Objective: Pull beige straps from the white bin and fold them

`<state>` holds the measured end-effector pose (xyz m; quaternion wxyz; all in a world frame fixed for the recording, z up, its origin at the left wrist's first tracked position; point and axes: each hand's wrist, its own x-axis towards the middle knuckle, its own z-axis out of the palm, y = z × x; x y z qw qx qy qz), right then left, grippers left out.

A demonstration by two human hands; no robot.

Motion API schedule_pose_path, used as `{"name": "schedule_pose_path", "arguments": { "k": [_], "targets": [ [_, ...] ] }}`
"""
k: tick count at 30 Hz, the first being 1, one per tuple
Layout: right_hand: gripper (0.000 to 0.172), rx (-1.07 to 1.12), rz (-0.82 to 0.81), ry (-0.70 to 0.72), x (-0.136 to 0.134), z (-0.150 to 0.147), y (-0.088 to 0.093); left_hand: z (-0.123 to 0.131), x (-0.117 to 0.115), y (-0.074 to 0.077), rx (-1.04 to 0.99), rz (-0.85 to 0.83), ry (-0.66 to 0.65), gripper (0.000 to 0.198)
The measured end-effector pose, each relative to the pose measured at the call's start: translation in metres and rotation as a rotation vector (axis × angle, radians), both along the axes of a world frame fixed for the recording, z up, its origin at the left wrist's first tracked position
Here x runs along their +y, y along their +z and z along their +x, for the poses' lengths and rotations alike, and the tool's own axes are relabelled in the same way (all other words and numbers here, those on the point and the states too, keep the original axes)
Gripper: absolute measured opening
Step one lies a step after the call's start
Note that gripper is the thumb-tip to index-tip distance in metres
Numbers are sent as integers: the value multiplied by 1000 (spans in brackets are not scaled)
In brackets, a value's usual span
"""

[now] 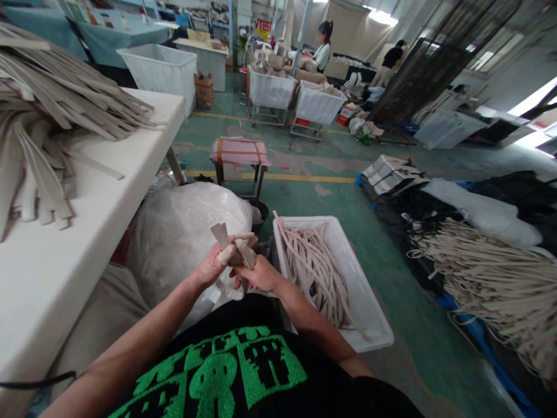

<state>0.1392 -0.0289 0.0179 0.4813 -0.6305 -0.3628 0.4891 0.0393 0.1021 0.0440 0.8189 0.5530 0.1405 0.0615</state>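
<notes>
Both of my hands meet in front of my body, above a large clear plastic bag (174, 226). My left hand (213, 267) is closed around beige fabric strips (221, 233), whose ends stick up past the fingers. My right hand (261, 274) also grips the strips, close against the left. Some fingertips look wrapped in pale covering. How many strips are held I cannot tell. Just right of my hands, a white plastic tub (363, 302) holds a loose heap of long beige strips (311, 261).
On the left, a white table (143, 133) carries piled flat strips (73, 87). Ahead stands a pink-padded stool (240, 152). More strips (500, 278) lie on a low dark platform at right. White bins (272, 87) and two people are farther back.
</notes>
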Motion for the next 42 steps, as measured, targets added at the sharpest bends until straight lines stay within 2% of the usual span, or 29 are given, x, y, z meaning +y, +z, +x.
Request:
{"name": "schedule_pose_path", "arguments": {
  "k": [2, 4, 7, 9, 11, 13, 17, 22, 27, 29, 31, 34, 38, 42],
  "targets": [
    [49, -23, -9, 6, -2, 2, -4, 2, 4, 3, 51, 117, 13, 66],
    [47, -56, -14, -70, -6, 9, -7, 4, 9, 4, 68, 291, 29, 62],
    [47, -114, 28, -336, -16, 23, -1, 6, 19, 5, 61, 584, -5, 62],
    [48, -143, 87, -460, -20, 29, 9, 7, 23, 5, 121, 722, -73, 59],
    [50, -174, 150, -467, -20, 28, 20, 7, 22, 5, 223, 820, -179, 53],
    [49, -206, 195, -411, -15, 19, 29, 9, 17, 3, 322, 949, -274, 43],
    [43, -250, 241, -407, -4, 5, 36, 11, 4, 2, 464, 1237, -356, 35],
    [47, -275, 220, -542, -17, 14, 44, 11, -7, 5, 489, 1325, -426, 48],
    [47, -296, 207, -624, -39, 22, 50, 15, -18, -3, 488, 1390, -475, 47],
    [46, -322, 200, -645, -44, 25, 50, 15, -23, -8, 432, 1350, -437, 43],
    [44, -358, 201, -677, -46, 27, 49, 13, -27, -11, 343, 1321, -335, 37],
    [43, -384, 211, -739, -47, 30, 46, 9, -32, -15, 257, 1370, -200, 31],
    [42, -369, 215, -743, -51, 29, 43, 4, -35, -23, 214, 1532, -199, 31],
    [38, -370, 266, -811, -62, 29, 44, -1, -34, -38, 164, 1595, -231, 37]
  ]
}}
